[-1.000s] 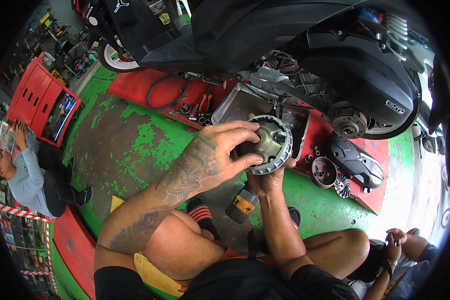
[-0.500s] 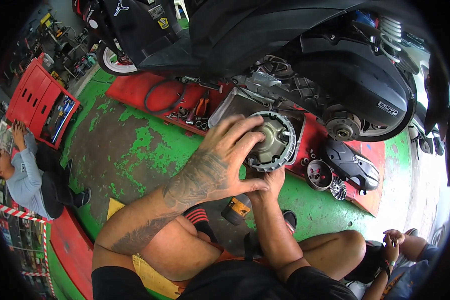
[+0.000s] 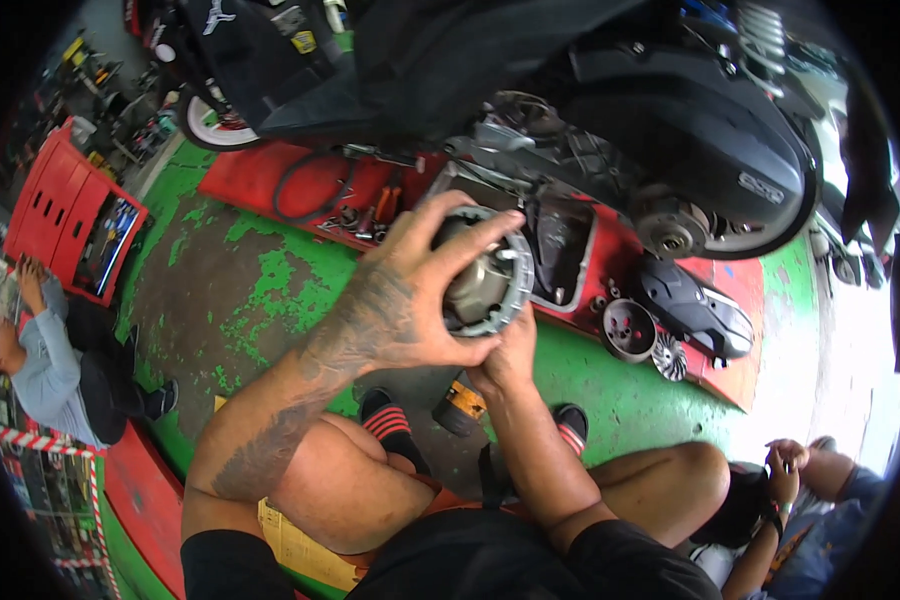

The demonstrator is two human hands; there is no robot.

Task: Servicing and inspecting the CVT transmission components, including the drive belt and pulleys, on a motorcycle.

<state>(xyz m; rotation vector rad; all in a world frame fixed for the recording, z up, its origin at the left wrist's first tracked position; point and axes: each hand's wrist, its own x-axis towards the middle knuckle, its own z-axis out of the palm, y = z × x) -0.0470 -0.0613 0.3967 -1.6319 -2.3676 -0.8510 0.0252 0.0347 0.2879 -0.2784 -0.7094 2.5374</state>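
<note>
Between my hands is a round metal variator [image 3: 485, 285] with a notched grey rim and a hollow, duller centre, tilted to face right. My left hand [image 3: 420, 290] wraps its left side, with fingers across the top and the thumb below. From underneath, my right hand [image 3: 511, 352] supports the lower rim; most of its fingers are hidden behind the part. Just beyond, a grey metal tray [image 3: 583, 265] rests on the red platform, with dark pieces inside.
The scooter [image 3: 690, 130] stands across the red platform [image 3: 245, 185]. Right of the tray lie a clutch bell [image 3: 630, 330], a finned fan [image 3: 669, 357] and a black cover [image 3: 695, 305]. A power tool [image 3: 459, 405] is on the floor. One person [image 3: 50, 370] sits left, another [image 3: 795, 500] right.
The variator has moved a little left and tilted, its face turning to the right. My left hand has gone along with it, its fingers now spread over the top. The tray shows more.
</note>
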